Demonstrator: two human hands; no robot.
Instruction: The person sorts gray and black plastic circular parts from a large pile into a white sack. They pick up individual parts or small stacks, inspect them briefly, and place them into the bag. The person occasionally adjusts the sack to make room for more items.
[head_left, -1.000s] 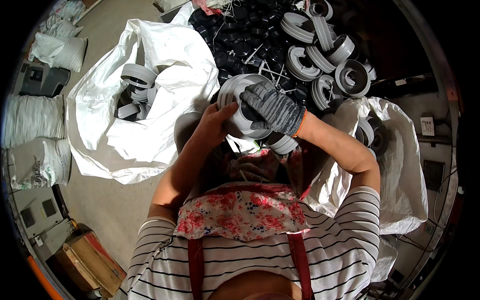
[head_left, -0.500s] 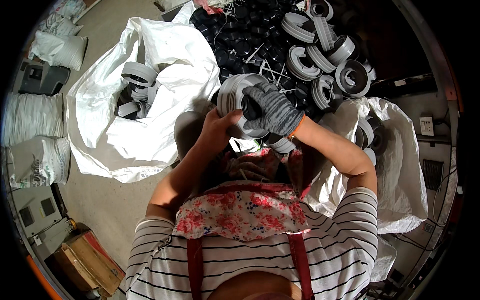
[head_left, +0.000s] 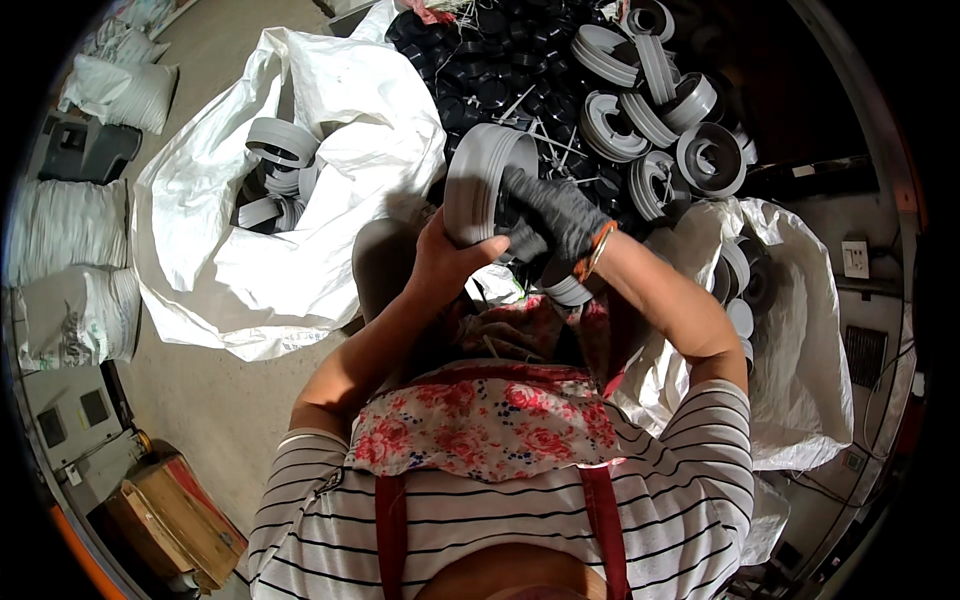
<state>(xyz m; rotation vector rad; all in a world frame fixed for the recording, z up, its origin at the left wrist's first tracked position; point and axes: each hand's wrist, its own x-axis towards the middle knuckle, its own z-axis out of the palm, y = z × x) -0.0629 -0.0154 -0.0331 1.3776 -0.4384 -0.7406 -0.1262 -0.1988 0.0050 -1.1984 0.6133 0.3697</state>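
My bare left hand (head_left: pixel 447 258) grips a wide grey plastic ring (head_left: pixel 473 185) by its lower side, the thumb over the near rim. The ring is tilted so its opening faces right. My right hand (head_left: pixel 562 218), in a grey-black knitted glove with an orange band at the wrist, has its fingers bent into that opening. A dark part shows beside those fingers; most of it is hidden behind the glove. Below the glove, another grey ring (head_left: pixel 568 285) lies near my lap.
Black caps (head_left: pixel 490 90) lie heaped ahead with thin pale plastic strips among them. Several grey rings (head_left: pixel 710 160) are piled at the far right. White sacks with grey rings inside stand to the left (head_left: pixel 330 270) and right (head_left: pixel 800 400). A cardboard box (head_left: pixel 185 525) sits at lower left.
The grey ring has turned from facing up toward me to facing right, and rises slightly. My right hand has shifted right and rotated, its fingers further inside the opening.
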